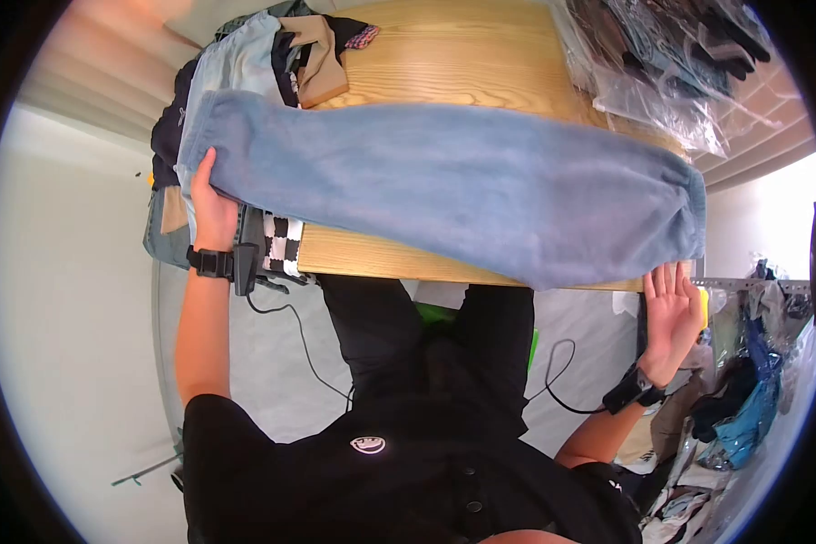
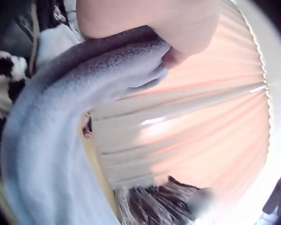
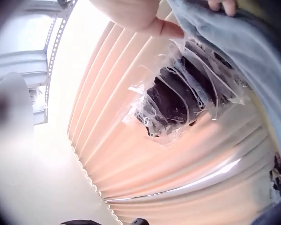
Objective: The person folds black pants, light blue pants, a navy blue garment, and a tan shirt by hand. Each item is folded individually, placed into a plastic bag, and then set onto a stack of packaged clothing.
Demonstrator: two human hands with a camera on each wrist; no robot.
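A long light blue garment [image 1: 444, 181], looking like trousers folded lengthwise, stretches across the table in the head view. Its right end is gathered and puckered. My left hand [image 1: 213, 213] grips the garment's left end, with part of the hand hidden by the cloth. The left wrist view shows a thick, fuzzy fold of the blue cloth [image 2: 51, 131] running into that hand [image 2: 178, 23]. My right hand [image 1: 671, 322] is palm up at the lower right corner, its straight fingers reaching to the cloth's edge.
A pile of clothes [image 1: 236, 63] covers the left side of the wooden table [image 1: 462, 45], with a black-and-white checked cloth [image 1: 281, 243] near the front. Clothes in clear plastic [image 1: 671, 54] lie at the back right. More bagged clothes [image 1: 743, 399] are at the lower right.
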